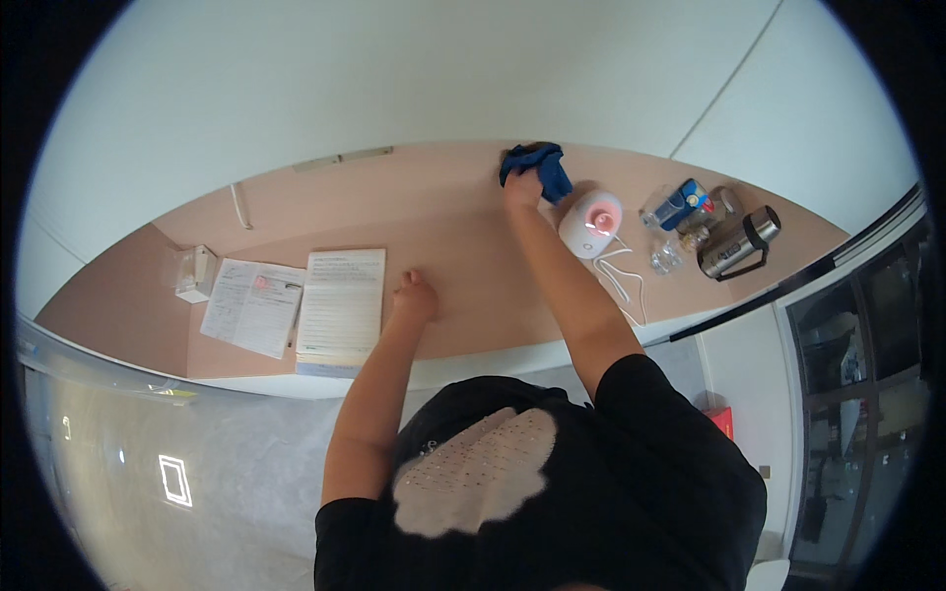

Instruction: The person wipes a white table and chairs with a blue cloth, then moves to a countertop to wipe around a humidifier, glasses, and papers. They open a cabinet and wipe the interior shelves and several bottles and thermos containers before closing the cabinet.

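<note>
My right hand [523,190] grips a dark blue cloth [550,170] and presses it to the pinkish back panel of the desk [473,244]. Just right of that forearm stands a small white appliance [589,225] with a pink top and a white cord [613,284]. Resting on the desk, my left hand [416,297] has its fingers curled in with nothing seen in them. Beside it on the left lies an open notebook [344,303] with lined pages and handwriting.
Further left are written sheets [251,306] with a pen and a white box [196,273]. At the right stand a steel vacuum flask [739,244], a blue carton [684,203], and clear glass or plastic containers [667,258]. White cabinet fronts [443,74] overhang the desk.
</note>
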`<state>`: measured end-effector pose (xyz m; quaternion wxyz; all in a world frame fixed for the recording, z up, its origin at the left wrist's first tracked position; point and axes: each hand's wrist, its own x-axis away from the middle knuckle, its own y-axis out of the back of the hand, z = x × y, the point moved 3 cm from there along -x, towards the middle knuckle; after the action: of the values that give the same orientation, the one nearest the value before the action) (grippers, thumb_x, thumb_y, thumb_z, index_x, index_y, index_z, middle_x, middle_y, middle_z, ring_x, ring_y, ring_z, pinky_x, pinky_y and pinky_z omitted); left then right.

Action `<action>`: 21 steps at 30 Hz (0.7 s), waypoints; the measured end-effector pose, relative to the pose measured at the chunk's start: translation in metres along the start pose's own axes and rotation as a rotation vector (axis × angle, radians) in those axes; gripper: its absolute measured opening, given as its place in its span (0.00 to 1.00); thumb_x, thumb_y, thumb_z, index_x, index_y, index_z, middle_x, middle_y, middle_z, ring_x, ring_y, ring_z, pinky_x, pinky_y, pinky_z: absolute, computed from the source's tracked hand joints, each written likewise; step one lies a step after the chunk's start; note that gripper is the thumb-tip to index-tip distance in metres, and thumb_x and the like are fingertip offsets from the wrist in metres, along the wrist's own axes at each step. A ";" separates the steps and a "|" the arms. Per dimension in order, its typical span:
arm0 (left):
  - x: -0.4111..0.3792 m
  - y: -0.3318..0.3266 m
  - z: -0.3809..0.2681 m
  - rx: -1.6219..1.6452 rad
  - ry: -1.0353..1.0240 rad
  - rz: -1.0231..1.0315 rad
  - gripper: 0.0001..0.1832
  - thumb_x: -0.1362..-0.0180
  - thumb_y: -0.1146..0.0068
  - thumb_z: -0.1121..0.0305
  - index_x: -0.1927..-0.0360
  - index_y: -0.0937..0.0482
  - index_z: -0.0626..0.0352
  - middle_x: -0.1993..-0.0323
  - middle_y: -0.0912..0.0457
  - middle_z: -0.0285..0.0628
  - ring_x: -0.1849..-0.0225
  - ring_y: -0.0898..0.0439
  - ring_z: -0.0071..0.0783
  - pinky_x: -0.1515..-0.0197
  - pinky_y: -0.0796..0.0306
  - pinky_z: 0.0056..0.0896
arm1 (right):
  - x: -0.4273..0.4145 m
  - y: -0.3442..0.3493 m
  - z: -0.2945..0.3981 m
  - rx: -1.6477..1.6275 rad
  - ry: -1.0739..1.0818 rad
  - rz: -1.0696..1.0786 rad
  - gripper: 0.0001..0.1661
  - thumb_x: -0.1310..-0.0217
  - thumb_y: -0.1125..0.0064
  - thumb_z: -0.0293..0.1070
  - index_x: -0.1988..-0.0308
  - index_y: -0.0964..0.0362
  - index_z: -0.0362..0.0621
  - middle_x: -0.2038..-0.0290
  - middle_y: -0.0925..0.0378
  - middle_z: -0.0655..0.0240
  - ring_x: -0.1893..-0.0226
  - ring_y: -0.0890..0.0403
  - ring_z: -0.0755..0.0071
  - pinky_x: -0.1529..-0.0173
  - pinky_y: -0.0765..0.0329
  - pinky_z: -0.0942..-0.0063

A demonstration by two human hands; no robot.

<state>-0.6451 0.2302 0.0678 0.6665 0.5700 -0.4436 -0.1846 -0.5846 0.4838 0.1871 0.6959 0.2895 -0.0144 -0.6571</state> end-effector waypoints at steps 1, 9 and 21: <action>0.004 0.001 0.000 -0.020 -0.011 0.009 0.24 0.43 0.51 0.64 0.43 0.31 0.60 0.33 0.49 0.46 0.32 0.50 0.44 0.42 0.38 0.51 | -0.006 0.009 0.007 -0.072 -0.172 0.069 0.28 0.44 0.50 0.33 0.46 0.43 0.30 0.51 0.32 0.40 0.47 0.35 0.41 0.42 0.39 0.54; 0.008 0.091 -0.023 -0.084 -0.171 -0.215 0.31 0.46 0.50 0.69 0.37 0.41 0.56 0.34 0.47 0.50 0.32 0.47 0.44 0.38 0.40 0.44 | -0.122 0.103 0.025 0.073 0.569 -0.345 0.23 0.42 0.53 0.41 0.53 0.30 0.36 0.53 0.28 0.48 0.50 0.30 0.45 0.48 0.35 0.49; -0.040 0.272 -0.118 -0.123 -0.244 -0.961 0.22 0.39 0.61 0.66 0.40 0.35 0.55 0.39 0.36 0.46 0.37 0.39 0.46 0.35 0.46 0.46 | -0.043 0.005 -0.066 0.575 0.256 0.351 0.21 0.41 0.50 0.41 0.52 0.31 0.41 0.52 0.28 0.54 0.53 0.28 0.51 0.55 0.28 0.56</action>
<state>-0.6424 0.4073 0.3089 0.4819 0.6437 -0.1937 -0.5620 -0.5592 0.5481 0.1499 0.6844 0.5465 -0.1607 -0.4551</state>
